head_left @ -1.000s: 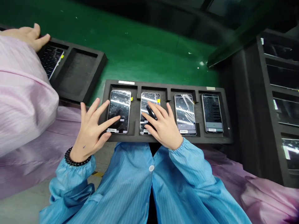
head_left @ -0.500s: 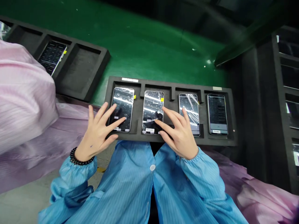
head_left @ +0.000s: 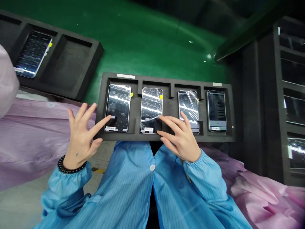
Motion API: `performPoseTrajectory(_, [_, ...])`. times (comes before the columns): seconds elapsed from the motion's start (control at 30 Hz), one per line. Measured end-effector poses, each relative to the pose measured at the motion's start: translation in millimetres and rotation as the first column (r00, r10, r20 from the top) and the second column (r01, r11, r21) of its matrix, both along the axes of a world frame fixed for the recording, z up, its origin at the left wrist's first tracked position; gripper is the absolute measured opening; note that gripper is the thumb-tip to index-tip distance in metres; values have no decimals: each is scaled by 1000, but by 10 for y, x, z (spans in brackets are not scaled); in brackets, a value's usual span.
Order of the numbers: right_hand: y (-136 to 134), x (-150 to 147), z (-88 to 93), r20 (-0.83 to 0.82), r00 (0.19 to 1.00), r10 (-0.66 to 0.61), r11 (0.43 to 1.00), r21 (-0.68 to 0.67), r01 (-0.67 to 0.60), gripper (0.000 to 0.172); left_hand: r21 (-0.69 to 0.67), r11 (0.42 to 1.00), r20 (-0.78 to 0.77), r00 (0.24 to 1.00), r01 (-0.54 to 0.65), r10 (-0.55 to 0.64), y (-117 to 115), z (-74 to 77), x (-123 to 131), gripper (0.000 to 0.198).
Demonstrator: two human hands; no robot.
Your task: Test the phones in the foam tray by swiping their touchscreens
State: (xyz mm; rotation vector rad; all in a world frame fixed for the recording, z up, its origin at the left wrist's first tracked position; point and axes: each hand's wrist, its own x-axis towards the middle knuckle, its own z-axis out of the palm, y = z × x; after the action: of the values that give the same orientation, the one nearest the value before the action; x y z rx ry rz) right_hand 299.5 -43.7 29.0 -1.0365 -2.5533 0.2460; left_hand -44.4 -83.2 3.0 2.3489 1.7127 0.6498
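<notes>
A black foam tray [head_left: 166, 137] lies on a green belt and holds several phones in a row. My left hand [head_left: 80, 136] is open with fingers spread, its forefinger touching the lower left of the leftmost phone [head_left: 118, 108]. My right hand [head_left: 181, 138] is open too, its fingers resting over the tray between the second phone [head_left: 151, 109] and the third phone [head_left: 189, 109], both covered in shiny film. The fourth phone [head_left: 216, 110] shows a lit screen with text. Neither hand holds anything.
A second black foam tray [head_left: 69, 68] sits at the upper left with one lit phone [head_left: 32, 54] in it. A co-worker's pink sleeve [head_left: 7, 82] is at the left edge. Dark racks [head_left: 290, 95] stand on the right. Pink cloth [head_left: 262, 190] lies at the lower right.
My right hand slid off the second phone toward the third. My left hand drew back to the first phone's lower corner. The co-worker's hand and sleeve withdrew leftward.
</notes>
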Motion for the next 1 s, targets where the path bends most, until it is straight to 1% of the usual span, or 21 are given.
performPoseTrajectory(0.13, [-7,-46,-30,-8,999,39,999,-1,-39,27,77,997,38,999,-22,19,-47,18,-20,61])
performPoseTrajectory(0.3, [37,-248,-76,2,994,111,993,-30,-111,26,143,990,55,998,-13,5,-81,28,-35,62])
performPoseTrajectory(0.4, [82,-354,-72,10,985,175,984,-45,-174,27,143,990,25,1000,-13,9,-113,6,-77,65])
performPoseTrajectory(0.47, [123,-390,-58,6,984,180,983,-35,-180,27,144,990,-5,1000,3,-3,-137,-13,-121,67])
performPoseTrajectory(0.53, [170,-404,-47,-1,991,136,991,-1,-136,27,131,991,-33,999,34,-30,-155,-25,-163,66])
performPoseTrajectory(0.6, [218,-408,-49,16,997,71,997,25,-72,29,88,994,-51,997,67,-62,-162,-26,-185,63])
performPoseTrajectory(0.67, [255,-413,-61,55,998,31,999,24,-32,30,37,995,-67,994,88,-85,-153,-16,-179,61])
performPoseTrajectory(0.73, [273,-417,-69,79,997,16,1000,13,-17,30,36,996,-58,995,80,-78,-126,0,-150,62])
performPoseTrajectory(0.8, [268,-418,-57,65,998,11,1000,14,-12,30,50,998,-43,998,43,-41,-81,12,-111,66])
performPoseTrajectory(0.87, [242,-417,-26,36,999,21,1000,18,-21,30,21,1000,-44,999,18,-17,-24,17,-79,69])
performPoseTrajectory(1.0, [172,-461,29,-3,995,104,994,-17,-104,31,-55,997,-53,997,44,-47,48,17,-62,65])
